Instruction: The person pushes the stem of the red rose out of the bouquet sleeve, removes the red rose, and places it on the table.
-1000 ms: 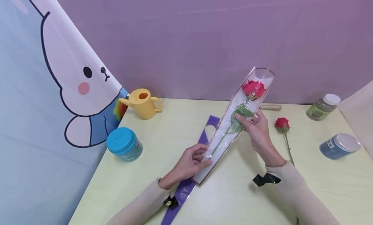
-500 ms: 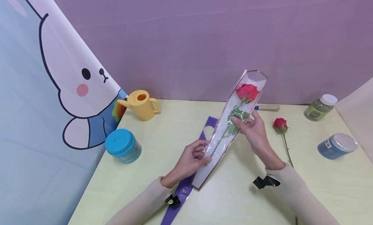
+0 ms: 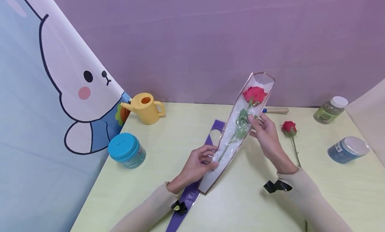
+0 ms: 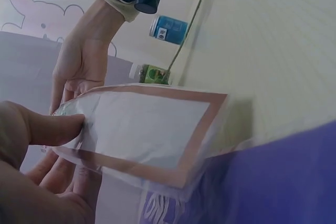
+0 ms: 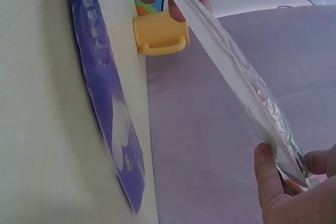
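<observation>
Head view | my left hand [image 3: 197,165] and right hand [image 3: 266,133] pinch rose sleeve [image 3: 237,131] | risk: I judge squeezing could crush rose [image 3: 254,95]

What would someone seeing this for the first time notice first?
A red rose in a clear sleeve is held up at a slant over the middle of the table, the left hand pinching its lower end and the right hand gripping it mid-length. A second rose lies on the table to the right, and a purple sleeve lies beneath.

Beige sleeves [image 3: 309,198] (black wrist straps [image 3: 277,186]).
</observation>
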The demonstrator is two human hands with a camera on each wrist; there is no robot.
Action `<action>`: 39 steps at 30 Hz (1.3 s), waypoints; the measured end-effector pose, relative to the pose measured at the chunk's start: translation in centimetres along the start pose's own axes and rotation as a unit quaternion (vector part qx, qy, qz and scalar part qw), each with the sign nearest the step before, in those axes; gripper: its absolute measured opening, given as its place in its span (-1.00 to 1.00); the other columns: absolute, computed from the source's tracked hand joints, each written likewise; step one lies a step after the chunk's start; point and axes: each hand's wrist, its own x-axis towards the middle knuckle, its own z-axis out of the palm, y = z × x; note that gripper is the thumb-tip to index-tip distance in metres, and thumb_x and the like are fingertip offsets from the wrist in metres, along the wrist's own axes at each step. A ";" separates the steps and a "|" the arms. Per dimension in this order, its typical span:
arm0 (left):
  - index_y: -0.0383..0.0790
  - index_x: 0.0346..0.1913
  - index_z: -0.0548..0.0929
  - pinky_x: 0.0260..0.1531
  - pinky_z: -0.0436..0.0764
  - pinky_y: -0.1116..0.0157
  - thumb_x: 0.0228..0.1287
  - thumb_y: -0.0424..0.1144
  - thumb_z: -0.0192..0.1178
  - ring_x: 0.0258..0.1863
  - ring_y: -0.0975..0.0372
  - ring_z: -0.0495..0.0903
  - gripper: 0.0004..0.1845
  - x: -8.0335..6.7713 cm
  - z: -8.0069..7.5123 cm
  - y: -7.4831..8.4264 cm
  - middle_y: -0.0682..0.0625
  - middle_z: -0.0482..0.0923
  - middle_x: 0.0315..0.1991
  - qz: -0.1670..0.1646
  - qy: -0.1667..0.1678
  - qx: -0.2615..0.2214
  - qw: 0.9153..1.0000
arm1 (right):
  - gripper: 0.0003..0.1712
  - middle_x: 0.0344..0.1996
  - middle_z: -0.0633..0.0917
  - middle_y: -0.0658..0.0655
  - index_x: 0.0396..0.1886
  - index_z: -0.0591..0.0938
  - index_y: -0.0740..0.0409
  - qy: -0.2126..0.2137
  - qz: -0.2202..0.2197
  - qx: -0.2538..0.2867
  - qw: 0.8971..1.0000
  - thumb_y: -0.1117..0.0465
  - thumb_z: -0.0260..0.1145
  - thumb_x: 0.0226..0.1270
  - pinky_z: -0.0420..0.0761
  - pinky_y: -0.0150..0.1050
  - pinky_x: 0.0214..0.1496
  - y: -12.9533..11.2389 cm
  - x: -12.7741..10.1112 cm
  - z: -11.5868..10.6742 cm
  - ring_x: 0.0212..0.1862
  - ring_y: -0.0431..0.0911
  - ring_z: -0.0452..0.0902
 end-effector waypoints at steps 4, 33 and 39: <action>-0.39 0.28 0.59 -0.20 0.69 0.42 0.22 -0.50 0.38 -0.27 0.36 0.68 -0.47 -0.1 0.0 -0.1 -0.42 0.73 0.01 0.004 -0.007 0.004 1.000 | -0.25 -0.04 0.73 -0.27 0.63 0.22 0.22 0.005 0.005 -0.001 1.000 0.03 0.21 0.61 0.74 -0.41 0.00 0.0 0.0 -0.1 -0.01 -0.40 0.71; -0.43 0.27 0.61 -0.18 0.70 0.43 0.20 -0.54 0.39 -0.17 0.33 0.70 -0.46 -0.3 0.5 0.2 -0.38 0.67 0.19 0.008 -0.008 0.002 1.000 | -0.22 -0.01 0.75 -0.22 0.58 0.28 0.30 -0.011 0.015 0.019 1.000 0.14 0.34 0.52 0.77 -0.36 -0.05 0.1 0.3 0.1 -0.06 -0.34 0.76; -0.42 0.25 0.64 -0.23 0.70 0.43 0.20 -0.55 0.39 -0.20 0.30 0.71 -0.49 -0.1 0.6 0.3 -0.39 0.71 0.08 0.000 0.000 0.006 1.000 | -0.25 -0.03 0.76 -0.25 0.58 0.29 0.27 -0.021 0.026 0.006 0.999 0.15 0.33 0.53 0.78 -0.33 -0.04 0.4 0.1 0.6 -0.08 -0.33 0.76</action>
